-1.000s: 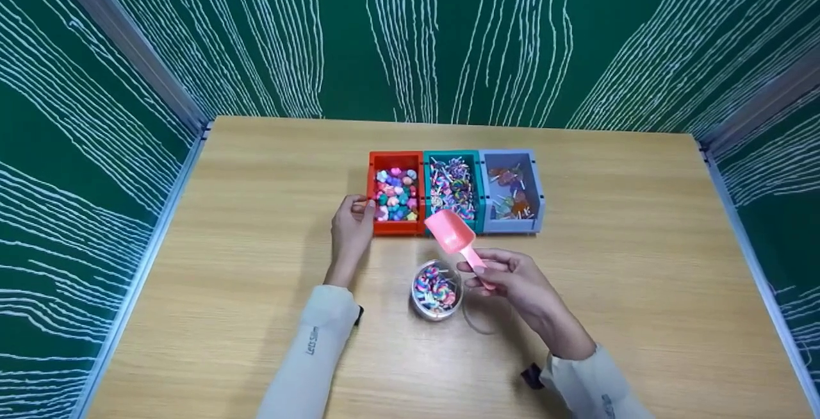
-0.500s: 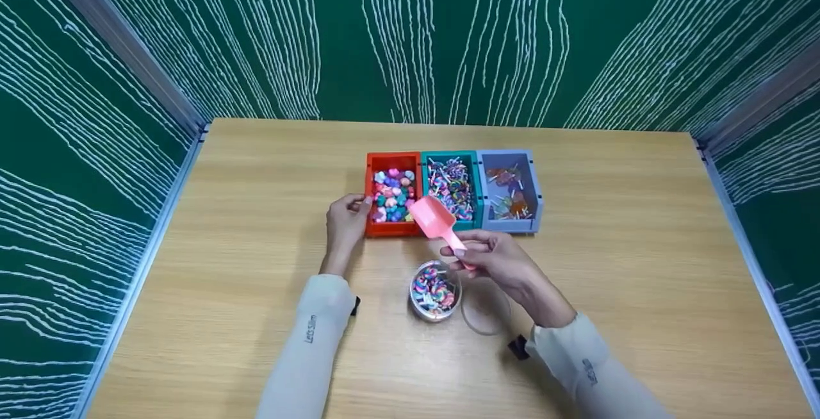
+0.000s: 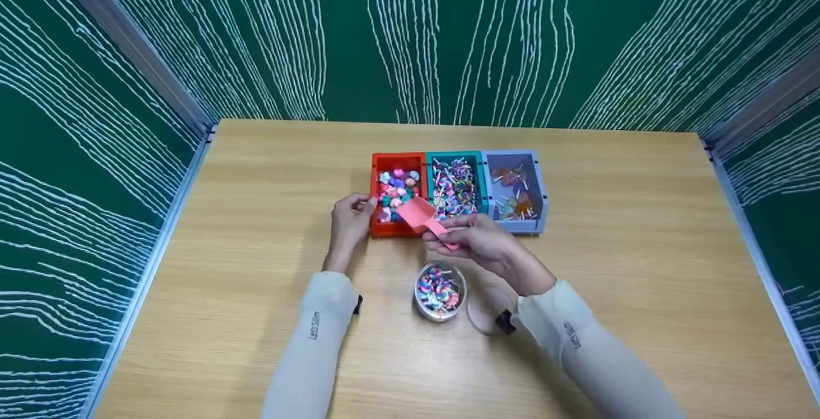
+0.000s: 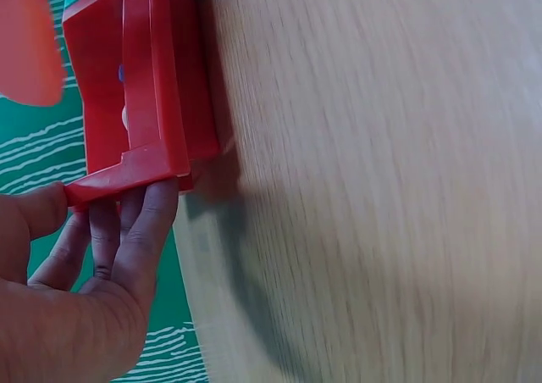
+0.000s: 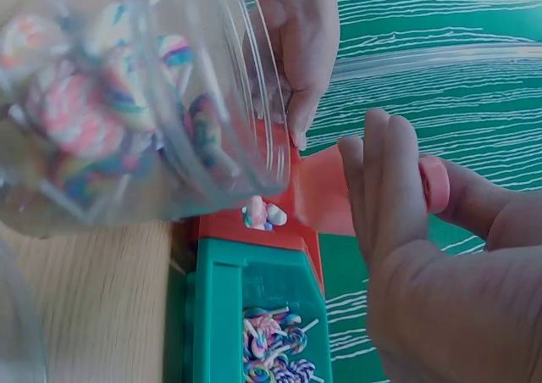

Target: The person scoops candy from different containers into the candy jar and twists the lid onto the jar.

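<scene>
pink scoop (image 3: 418,213) has moved left from the teal bin (image 3: 453,154) to the red bin's (image 3: 388,229) front right corner — the work seems to be turning to the beads (image 3: 398,179). at left, the left hand (image 3: 348,227) pinches the red bin's rim, lower fingers plain only from the left wrist; at right, the right hand (image 3: 487,244) grasps the scoop's handle, and its wrist view adds lollipops (image 5: 80,108) through the jar's (image 5: 174,190) side.

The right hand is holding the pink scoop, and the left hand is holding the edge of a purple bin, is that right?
Almost! The bin whose edge the left hand grips is red, not purple; the left wrist view shows it. The right hand is holding the pink scoop, just as you said.
</scene>
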A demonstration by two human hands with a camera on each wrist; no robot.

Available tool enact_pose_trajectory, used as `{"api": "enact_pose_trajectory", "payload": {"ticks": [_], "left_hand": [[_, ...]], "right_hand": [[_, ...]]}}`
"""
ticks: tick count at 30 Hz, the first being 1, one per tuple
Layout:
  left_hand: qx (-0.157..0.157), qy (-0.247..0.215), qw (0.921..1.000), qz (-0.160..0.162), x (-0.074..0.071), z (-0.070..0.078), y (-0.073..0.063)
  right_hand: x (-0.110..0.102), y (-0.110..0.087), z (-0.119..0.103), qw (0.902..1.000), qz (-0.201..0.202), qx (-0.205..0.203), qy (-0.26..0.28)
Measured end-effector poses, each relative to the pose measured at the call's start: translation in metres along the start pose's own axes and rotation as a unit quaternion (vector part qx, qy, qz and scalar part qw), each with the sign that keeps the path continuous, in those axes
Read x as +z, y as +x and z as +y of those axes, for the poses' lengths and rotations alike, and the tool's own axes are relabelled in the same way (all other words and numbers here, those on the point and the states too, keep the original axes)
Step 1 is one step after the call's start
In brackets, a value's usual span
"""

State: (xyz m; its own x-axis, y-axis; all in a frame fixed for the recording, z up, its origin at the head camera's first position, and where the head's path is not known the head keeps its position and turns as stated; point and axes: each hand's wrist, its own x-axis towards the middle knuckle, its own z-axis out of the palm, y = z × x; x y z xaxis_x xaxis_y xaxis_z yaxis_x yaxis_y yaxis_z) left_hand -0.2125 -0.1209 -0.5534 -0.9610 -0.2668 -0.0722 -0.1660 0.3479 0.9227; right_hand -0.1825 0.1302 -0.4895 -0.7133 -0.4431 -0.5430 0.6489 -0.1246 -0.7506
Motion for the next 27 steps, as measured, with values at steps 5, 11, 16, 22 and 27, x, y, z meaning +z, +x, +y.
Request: {"api": "enact_pose_trajectory", "payload": {"ticks": [5,11,16,22,27], "left_hand": [[0.001,0.002,1.0,-0.003,0.0,0.0,0.0],[0.031,-0.004,0.9995,0.006,-0.001,-0.004,0.001],[0.034,-0.008,0.9994,0.003,-0.001,-0.005,0.002],[0.032,-0.012,0.9994,-0.001,0.0,-0.006,0.004],[0.041,-0.016,0.999,-0.005,-0.002,-0.006,0.004]], "right_hand": [[0.004,0.008,-0.003,0.9984,-0.008,0.018,0.053],[0.014,0.018,-0.006,0.9972,0.004,0.019,0.073],[0.021,0.031,-0.011,0.9939,0.032,0.034,0.1],[0.03,0.046,-0.016,0.9899,0.068,0.046,0.116],[0.033,0.054,-0.019,0.9914,0.079,0.043,0.095]]}}
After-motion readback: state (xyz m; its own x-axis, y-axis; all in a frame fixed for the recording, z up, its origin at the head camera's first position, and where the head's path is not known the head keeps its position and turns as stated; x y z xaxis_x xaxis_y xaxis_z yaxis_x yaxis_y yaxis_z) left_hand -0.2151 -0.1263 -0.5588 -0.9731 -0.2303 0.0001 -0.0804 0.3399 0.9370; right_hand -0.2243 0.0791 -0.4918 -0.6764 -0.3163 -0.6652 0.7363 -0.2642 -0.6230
